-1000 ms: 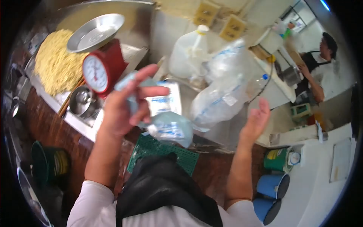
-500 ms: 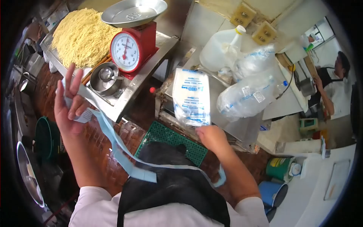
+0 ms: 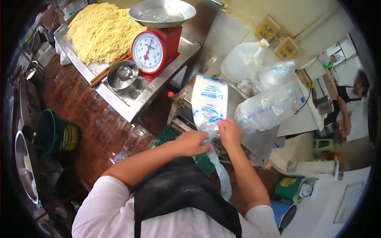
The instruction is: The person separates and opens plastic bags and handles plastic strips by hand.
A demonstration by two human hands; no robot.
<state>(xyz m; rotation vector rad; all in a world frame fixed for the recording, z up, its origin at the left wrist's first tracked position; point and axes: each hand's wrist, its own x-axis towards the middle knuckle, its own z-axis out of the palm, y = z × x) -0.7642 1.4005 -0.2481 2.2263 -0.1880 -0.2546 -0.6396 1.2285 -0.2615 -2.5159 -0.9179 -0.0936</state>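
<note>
My right hand (image 3: 230, 133) is closed at the lower right corner of a white plastic bag pack (image 3: 210, 97) with blue print, lying on a metal surface. Close beside it, my left hand (image 3: 193, 143) is closed on a pale blue plastic strip (image 3: 219, 168). One part of the strip shows between the two hands, and a long end hangs down over the black apron (image 3: 186, 190). The fingertips of both hands are partly hidden.
Beyond my left arm stands a steel table with a heap of yellow noodles (image 3: 103, 33), a red dial scale (image 3: 160, 49) and a steel bowl (image 3: 121, 87). Clear plastic packs (image 3: 266, 109) and a jug (image 3: 240, 63) sit right of the bag pack. A person (image 3: 351, 103) is at far right.
My left hand has come from the raised left side, fingers spread with the strip draped over it, down beside my right hand. The strip now hangs near my right arm. The view has shifted.
</note>
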